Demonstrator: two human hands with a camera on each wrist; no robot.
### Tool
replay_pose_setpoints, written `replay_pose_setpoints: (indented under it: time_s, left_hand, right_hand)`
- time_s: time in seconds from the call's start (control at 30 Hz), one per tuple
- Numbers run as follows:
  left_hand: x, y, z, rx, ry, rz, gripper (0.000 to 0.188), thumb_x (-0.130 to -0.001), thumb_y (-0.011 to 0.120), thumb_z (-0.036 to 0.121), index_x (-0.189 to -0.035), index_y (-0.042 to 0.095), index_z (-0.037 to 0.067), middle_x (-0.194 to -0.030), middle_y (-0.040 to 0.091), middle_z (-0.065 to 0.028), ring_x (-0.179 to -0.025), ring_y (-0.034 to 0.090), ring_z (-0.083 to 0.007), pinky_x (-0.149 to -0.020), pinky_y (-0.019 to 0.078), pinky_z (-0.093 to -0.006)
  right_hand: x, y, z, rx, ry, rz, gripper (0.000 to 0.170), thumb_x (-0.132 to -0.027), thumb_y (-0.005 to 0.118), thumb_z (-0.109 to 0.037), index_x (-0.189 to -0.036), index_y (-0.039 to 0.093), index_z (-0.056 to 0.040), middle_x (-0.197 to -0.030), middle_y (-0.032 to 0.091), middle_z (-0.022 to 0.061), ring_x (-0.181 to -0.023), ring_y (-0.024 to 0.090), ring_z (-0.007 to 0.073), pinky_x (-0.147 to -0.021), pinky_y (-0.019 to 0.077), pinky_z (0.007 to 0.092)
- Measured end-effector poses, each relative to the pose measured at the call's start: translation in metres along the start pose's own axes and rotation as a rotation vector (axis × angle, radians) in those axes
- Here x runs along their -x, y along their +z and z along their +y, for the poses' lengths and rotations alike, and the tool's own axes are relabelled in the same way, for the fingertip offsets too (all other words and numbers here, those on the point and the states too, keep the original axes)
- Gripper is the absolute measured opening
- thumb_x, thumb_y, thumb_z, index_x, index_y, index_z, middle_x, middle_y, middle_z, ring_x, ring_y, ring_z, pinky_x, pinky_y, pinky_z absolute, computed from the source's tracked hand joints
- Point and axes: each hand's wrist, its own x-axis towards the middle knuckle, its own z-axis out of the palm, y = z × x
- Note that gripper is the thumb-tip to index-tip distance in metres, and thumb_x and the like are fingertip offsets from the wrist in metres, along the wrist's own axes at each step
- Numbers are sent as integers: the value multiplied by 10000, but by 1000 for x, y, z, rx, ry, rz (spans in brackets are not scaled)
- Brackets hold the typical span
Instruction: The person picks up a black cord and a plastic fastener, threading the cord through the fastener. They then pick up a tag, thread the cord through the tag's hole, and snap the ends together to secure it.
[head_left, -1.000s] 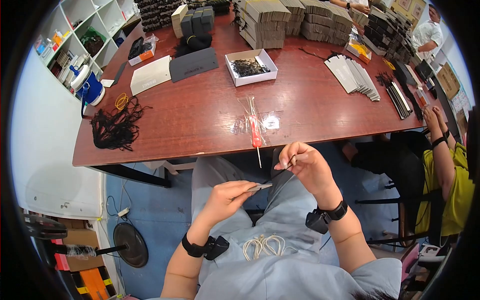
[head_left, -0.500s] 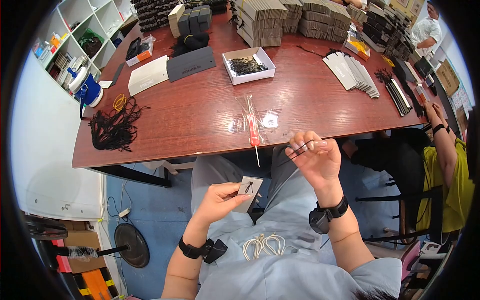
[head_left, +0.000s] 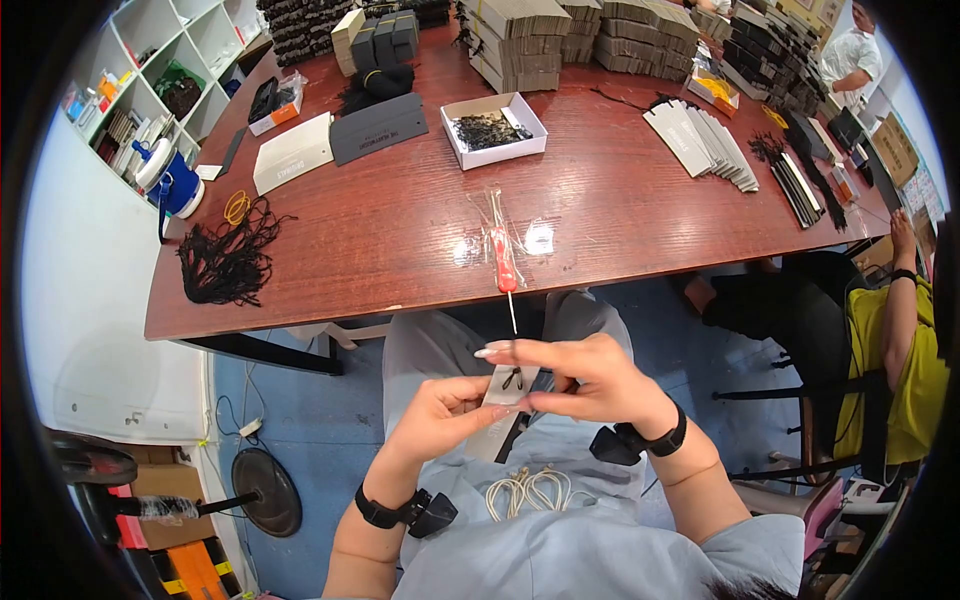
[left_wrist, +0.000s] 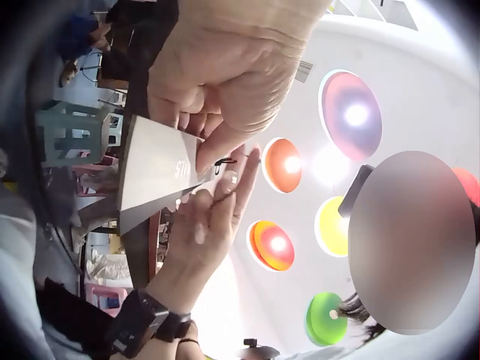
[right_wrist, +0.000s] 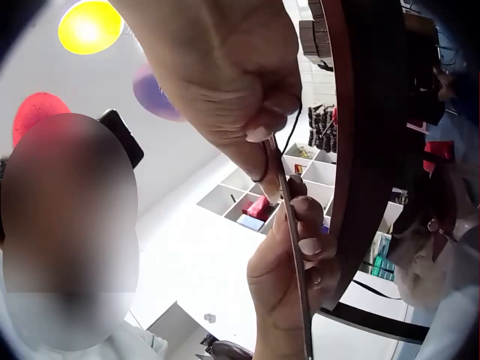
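My left hand (head_left: 440,415) pinches a pale grey card (head_left: 488,438) between thumb and fingers, over the lap. At the card's upper end is a small black cord loop (head_left: 512,378). My right hand (head_left: 600,380) is against that end, thumb near the left thumb and index finger stretched over the top. In the right wrist view a black cord (right_wrist: 297,129) runs round the right fingers, and the card (right_wrist: 297,259) stands edge-on in the left hand (right_wrist: 281,292). Printed letters show on the card (left_wrist: 154,169) in the left wrist view.
A red-handled tool (head_left: 503,262) lies at the table's (head_left: 380,250) near edge, its thin tip overhanging. Behind it stands a white box (head_left: 493,135) of black bits. Black cords (head_left: 228,255) lie left, fanned cards (head_left: 700,145) right. White cord (head_left: 525,492) rests on the lap.
My right hand has come down and left from above the lap to the card's upper end, bringing the black cord. The card has tilted in my left hand and its face now shows.
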Motion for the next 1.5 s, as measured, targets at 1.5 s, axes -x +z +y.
replay_pose_setpoints:
  time_s: [1.5]
  left_hand:
    - [13, 8, 20, 80, 19, -1, 225, -869, 358, 80, -1078, 298, 22, -718, 509, -120, -427, 450, -108, -387, 372, -216]
  right_hand:
    - [-49, -48, 34, -279, 92, 654, 136, -761, 567, 0, -890, 552, 39, -915, 591, 100, -786, 594, 152, -650, 484, 214]
